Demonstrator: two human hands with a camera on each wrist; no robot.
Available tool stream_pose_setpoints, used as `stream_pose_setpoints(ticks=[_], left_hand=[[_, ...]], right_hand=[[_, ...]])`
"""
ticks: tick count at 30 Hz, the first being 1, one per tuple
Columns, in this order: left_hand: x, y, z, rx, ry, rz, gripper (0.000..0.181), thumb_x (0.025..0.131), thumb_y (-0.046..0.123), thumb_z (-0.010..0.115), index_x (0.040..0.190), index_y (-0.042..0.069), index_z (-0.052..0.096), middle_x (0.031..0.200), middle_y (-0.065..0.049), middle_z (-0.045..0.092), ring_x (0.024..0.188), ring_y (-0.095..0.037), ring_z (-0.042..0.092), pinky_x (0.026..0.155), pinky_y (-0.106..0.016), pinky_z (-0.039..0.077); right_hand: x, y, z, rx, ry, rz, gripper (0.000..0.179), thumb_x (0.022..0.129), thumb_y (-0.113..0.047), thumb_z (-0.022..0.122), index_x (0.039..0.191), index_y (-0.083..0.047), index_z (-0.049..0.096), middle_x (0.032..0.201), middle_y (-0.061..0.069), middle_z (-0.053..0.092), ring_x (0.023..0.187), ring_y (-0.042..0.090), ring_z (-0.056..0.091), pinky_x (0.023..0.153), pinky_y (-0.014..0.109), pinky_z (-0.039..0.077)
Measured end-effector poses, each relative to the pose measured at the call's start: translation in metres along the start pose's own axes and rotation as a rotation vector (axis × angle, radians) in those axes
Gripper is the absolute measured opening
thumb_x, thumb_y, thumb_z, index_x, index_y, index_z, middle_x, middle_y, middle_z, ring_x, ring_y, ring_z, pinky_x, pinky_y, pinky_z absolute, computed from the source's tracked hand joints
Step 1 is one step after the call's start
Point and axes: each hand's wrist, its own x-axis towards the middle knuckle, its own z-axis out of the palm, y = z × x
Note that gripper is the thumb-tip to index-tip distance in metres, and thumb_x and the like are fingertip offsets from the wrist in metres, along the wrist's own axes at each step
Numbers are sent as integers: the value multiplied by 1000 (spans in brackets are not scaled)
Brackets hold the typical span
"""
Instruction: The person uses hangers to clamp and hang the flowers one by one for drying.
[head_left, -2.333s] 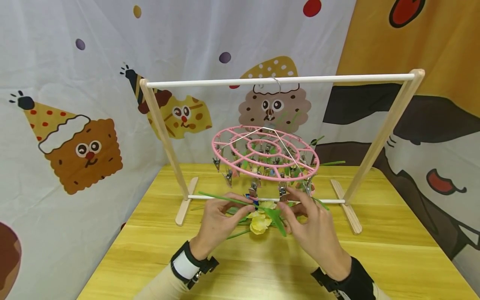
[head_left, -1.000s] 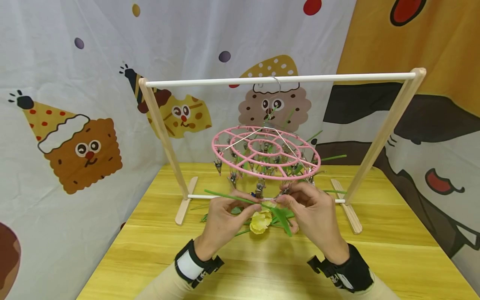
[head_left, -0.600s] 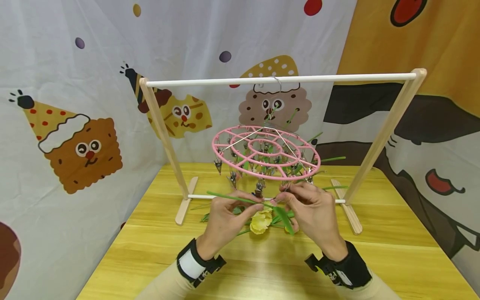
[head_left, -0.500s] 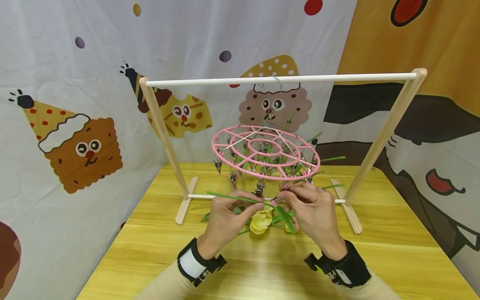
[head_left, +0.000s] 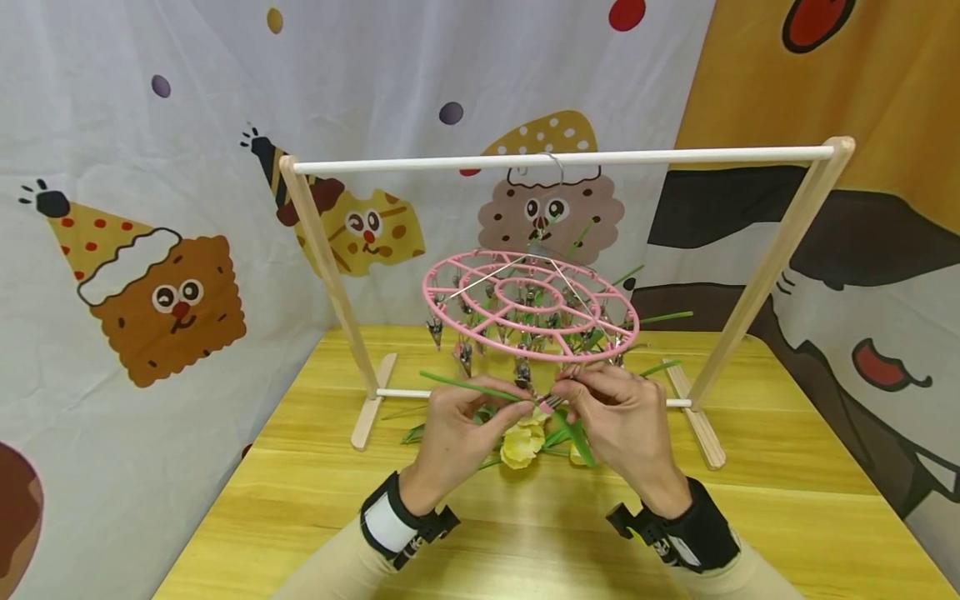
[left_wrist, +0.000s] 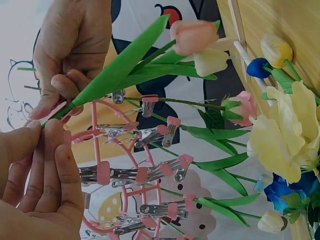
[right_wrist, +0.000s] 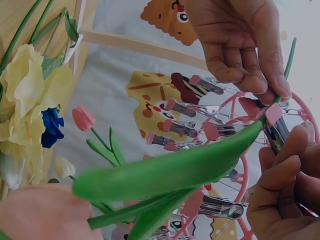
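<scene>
My left hand pinches the green stem of an artificial tulip between thumb and fingers. The tulip's pink head and broad leaves show large in the left wrist view. With its fingertips, my right hand grips a metal clip at the near edge of the pink round hanger. The clip's pink tip lies right at the stem, beside the left fingertips. From the hanger dangle several other clips, some with flowers in them.
A wooden stand with a white top bar carries the hanger. Below the hands, yellow flowers and green stems lie on the wooden table. Blue flowers are among them. A patterned cloth hangs behind.
My right hand has closed in on the near clip and drawn it toward the stem, its pink tip coming into view. My left hand has shifted slightly right with the tulip. The hanger has turned a little.
</scene>
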Motion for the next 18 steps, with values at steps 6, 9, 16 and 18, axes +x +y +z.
stream_pose_setpoints(ticks=[6, 9, 16, 18], left_hand=[[2, 0, 0, 21, 7, -4, 13, 103, 3, 89, 115, 9, 89, 107, -11, 90, 77, -17, 82, 65, -25, 63], [2, -1, 1, 13, 7, -10, 13, 102, 3, 89, 114, 8, 89, 107, -11, 90, 74, -17, 81, 64, -23, 61], [4, -1, 4, -8, 4, -20, 12, 103, 4, 89, 115, 8, 89, 108, -11, 90, 82, -30, 85, 66, -22, 60], [3, -2, 3, -7, 4, -19, 13, 103, 3, 89, 115, 8, 89, 109, -11, 90, 78, -22, 82, 62, -19, 54]], right_hand=[[1, 1, -1, -28, -13, 10, 24, 95, 13, 88, 107, -7, 93, 81, 5, 83, 63, 3, 73, 63, 13, 62], [1, 0, -2, -29, -15, 18, 23, 95, 12, 89, 107, -7, 93, 79, 5, 82, 62, 3, 73, 61, 13, 61], [0, 0, -2, -27, -28, 44, 19, 96, 12, 88, 107, -3, 92, 79, 6, 82, 61, 3, 72, 60, 14, 60], [0, 0, -3, -45, -43, 61, 19, 97, 9, 89, 108, -5, 92, 79, 3, 82, 61, 2, 73, 63, 15, 63]])
